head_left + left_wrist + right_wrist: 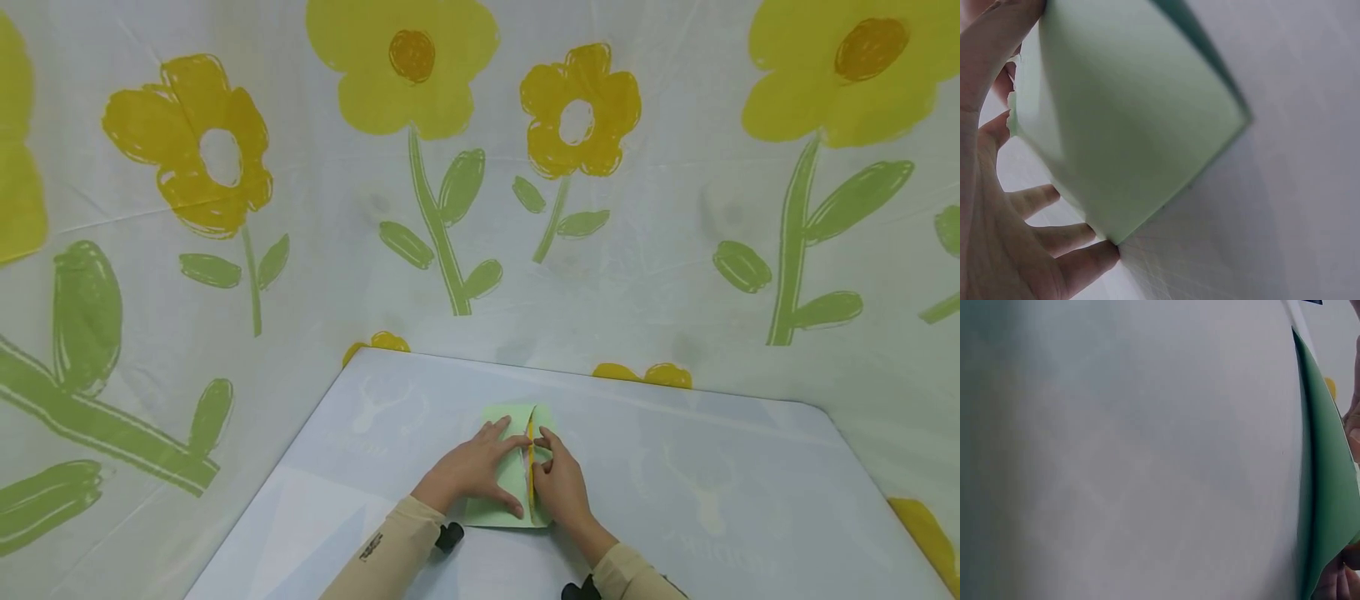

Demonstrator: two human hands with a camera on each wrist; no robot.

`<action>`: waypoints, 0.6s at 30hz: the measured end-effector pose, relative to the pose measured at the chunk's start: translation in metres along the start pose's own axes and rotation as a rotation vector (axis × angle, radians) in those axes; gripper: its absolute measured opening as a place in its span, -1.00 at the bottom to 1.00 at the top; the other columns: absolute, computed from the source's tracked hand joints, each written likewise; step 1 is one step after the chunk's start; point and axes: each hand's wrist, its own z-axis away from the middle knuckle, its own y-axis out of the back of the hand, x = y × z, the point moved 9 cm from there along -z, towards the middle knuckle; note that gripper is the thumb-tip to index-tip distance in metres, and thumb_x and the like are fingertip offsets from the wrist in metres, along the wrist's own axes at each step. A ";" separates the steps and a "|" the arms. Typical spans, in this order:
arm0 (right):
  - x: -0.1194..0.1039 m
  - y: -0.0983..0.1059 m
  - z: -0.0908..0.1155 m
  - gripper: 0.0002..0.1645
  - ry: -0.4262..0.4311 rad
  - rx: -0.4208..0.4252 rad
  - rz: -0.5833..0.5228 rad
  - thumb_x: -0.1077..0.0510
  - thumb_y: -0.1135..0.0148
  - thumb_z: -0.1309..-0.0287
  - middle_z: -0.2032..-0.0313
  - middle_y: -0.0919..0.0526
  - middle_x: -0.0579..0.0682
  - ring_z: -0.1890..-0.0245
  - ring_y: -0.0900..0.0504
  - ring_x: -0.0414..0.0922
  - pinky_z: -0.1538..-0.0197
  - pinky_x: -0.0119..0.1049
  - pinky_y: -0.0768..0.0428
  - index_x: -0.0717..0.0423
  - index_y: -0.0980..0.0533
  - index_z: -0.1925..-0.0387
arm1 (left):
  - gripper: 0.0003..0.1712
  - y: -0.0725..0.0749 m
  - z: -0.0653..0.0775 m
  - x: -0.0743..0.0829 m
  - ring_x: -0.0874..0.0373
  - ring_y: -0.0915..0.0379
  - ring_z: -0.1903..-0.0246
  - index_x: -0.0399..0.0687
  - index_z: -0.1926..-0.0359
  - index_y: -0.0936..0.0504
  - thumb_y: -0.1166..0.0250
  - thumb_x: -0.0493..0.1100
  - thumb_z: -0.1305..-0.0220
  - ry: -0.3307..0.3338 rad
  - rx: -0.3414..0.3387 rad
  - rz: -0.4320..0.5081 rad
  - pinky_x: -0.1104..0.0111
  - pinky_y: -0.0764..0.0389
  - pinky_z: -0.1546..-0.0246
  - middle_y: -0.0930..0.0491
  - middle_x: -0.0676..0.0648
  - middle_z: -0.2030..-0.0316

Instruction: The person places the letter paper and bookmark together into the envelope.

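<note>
A light green paper packet (513, 473) lies on the table, split lengthwise by a gap with a ragged torn edge. Inside the gap shows a yellow strip (531, 479), too narrow to identify. My left hand (476, 465) spreads its fingers over the packet's left part, the index finger reaching to the gap. In the left wrist view, fingertips touch the edge of the green paper (1129, 125). On the other side, my right hand (564, 487) pinches the right-hand flap with curled fingers. That flap (1329, 487) appears raised and bent in the right wrist view.
The pale table (675, 483) carries faint printed deer-head designs. Behind and to the left hangs a white cloth (322, 275) with yellow flowers. Black wrist devices (450, 537) sit by both sleeves.
</note>
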 end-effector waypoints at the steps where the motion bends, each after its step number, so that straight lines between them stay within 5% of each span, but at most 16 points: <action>1: 0.000 0.000 0.000 -0.30 0.001 0.002 -0.002 0.41 -0.21 -0.22 -0.14 -0.64 0.15 0.53 -0.46 -0.28 0.53 -0.43 -0.45 0.28 -0.31 -0.41 | 0.26 0.000 0.000 0.000 -0.25 -0.05 -0.50 0.57 -0.47 -0.26 -0.50 0.61 0.36 0.002 -0.002 -0.001 -0.08 -0.52 -0.18 -0.02 -0.11 -0.58; 18: 0.000 -0.005 0.001 -0.27 -0.003 -0.010 -0.006 0.40 -0.17 -0.19 -0.11 -0.66 0.15 0.53 -0.49 -0.27 0.54 -0.40 -0.47 0.27 -0.30 -0.41 | 0.19 -0.001 0.000 0.001 -0.28 -0.04 -0.50 0.58 -0.40 -0.29 -0.51 0.59 0.35 -0.005 -0.002 0.024 -0.13 -0.54 -0.14 0.02 -0.10 -0.59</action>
